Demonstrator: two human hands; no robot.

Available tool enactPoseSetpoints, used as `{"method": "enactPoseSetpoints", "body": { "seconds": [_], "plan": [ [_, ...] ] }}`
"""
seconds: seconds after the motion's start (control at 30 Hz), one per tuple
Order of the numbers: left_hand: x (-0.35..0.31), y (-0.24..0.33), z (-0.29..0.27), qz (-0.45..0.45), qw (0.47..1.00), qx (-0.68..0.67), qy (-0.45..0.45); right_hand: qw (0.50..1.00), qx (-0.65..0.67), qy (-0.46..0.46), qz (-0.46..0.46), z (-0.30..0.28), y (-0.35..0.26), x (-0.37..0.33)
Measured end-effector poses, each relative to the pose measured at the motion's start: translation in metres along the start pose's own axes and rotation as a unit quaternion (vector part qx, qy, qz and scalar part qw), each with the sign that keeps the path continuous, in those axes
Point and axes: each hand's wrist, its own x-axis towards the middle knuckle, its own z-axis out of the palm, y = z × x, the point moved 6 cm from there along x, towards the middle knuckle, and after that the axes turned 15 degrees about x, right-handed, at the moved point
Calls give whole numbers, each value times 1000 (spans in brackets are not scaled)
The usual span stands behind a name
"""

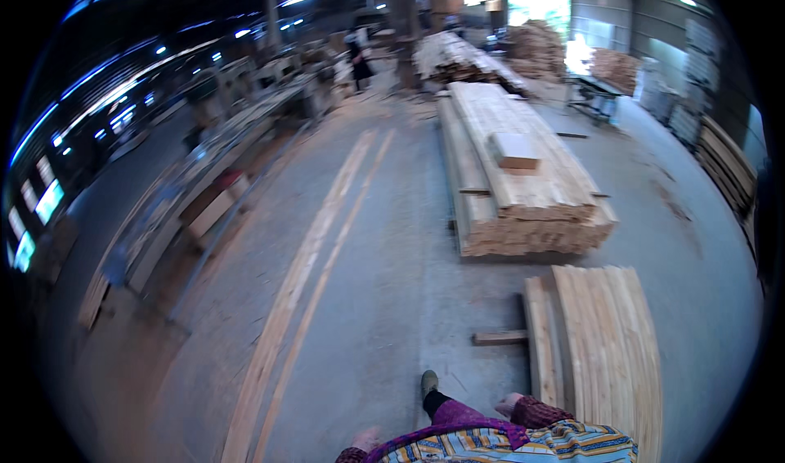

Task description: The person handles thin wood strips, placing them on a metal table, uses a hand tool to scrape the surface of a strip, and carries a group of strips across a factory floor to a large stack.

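My left hand (366, 438) hangs low at the lower edge, beside my striped clothing, over the grey floor. Motion smears its fingers, and I see nothing held in it. On the other side, my right hand (509, 404) comes out of a dark patterned sleeve. It is nearest to a low stack of pale wooden boards (609, 332), with a gap between them. Its fingers are too blurred to read. One shoe (430, 381) shows ahead of my body on the floor.
A larger board pile (531, 185) lies ahead, with a small box (515, 150) on top. Long wooden strips (307, 267) run along the floor at left, beside a long machine bench (204, 177). A person (358, 62) stands far off. A bearer (499, 338) juts from the near stack.
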Motion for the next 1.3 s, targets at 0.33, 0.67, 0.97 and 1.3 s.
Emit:
{"method": "enactPoseSetpoints", "body": {
  "seconds": [0.33, 0.67, 0.97, 1.3],
  "plan": [
    [-5, 97, -142, -55, 964, -74, 250, 937, -300, 1, -177, -125, -360, 209],
    [93, 222, -309, -143, 957, -150, 202, 963, -59, 19, -264, -149, -727, 231],
    [287, 188, -599, -50, 951, 32, 304, 964, -241, -99, -50, -102, -792, 303],
    [378, 322, -764, 58, 853, 475, 207, 964, -219, -125, -80, -69, -1063, 417]
  ]
}}
